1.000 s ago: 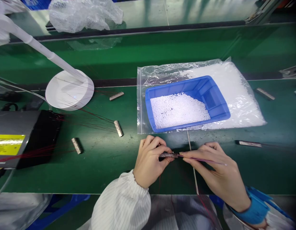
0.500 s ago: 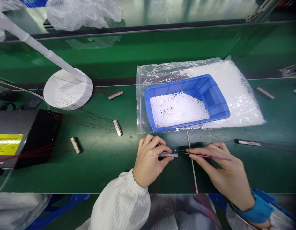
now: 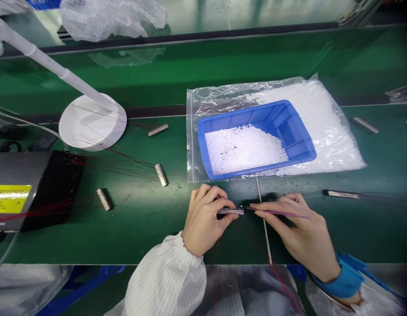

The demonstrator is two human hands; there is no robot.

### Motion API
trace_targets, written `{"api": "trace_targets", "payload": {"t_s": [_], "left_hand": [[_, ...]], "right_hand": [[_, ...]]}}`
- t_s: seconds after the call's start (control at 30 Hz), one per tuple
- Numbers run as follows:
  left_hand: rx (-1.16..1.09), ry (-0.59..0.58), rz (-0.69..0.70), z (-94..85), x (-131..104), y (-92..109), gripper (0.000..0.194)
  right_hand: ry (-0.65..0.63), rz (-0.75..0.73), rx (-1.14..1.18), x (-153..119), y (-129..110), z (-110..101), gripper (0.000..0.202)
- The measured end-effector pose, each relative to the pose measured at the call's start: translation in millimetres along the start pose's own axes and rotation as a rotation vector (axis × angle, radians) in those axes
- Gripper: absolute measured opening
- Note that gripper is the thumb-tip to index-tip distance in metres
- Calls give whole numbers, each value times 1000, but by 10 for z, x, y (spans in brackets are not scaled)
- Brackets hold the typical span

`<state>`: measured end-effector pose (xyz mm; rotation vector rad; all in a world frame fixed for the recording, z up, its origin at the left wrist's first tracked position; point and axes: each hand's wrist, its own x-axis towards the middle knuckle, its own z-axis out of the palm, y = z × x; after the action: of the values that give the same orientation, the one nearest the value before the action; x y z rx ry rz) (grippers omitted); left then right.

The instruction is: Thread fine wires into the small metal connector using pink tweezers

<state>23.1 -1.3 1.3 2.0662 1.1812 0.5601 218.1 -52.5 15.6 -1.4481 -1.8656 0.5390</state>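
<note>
Between the thumb and fingers of my left hand [image 3: 207,219] is a small, narrow connector block [image 3: 232,211], held level just above the green bench. My right hand [image 3: 297,228] is closed in a pen-like grip on thin tweezers [image 3: 285,214]. Their tips point left and sit close to the block's right end, near a tiny white bead; I cannot tell whether they touch the block. Fine red wire hangs below my left hand. A blue bin [image 3: 258,170] partly filled with small white beads [image 3: 244,149] stands just beyond both hands.
A clear bag of white beads [image 3: 331,131] lies under the bin. Similar blocks [image 3: 161,175] with thin red wires lie left and right. A white lamp base [image 3: 93,125] and a black-grey box [image 3: 35,188] stand at left. A pale cord [image 3: 266,235] runs beneath my right hand.
My right hand has moved slightly left with the tweezers, bringing their tips closer to the block's right end. My left hand holds the block in nearly the same place.
</note>
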Motion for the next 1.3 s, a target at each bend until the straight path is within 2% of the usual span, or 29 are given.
{"api": "trace_targets", "payload": {"t_s": [0.2,0.8,1.13,1.3], "left_hand": [[18,-17,-12,-9,1,9,10],[19,-24,-12,-11,4,11,11],[22,-28,-17,-14,4,17,10],[33,-30,-16,-8,6,11,11]], "right_hand": [[-20,-28,62,32,-55,30,23],[-33,-45,28,49,-94,75,24],[-41,-41,1,56,-133,0,24],[-44,-32,15,53,-135,28,24]]}}
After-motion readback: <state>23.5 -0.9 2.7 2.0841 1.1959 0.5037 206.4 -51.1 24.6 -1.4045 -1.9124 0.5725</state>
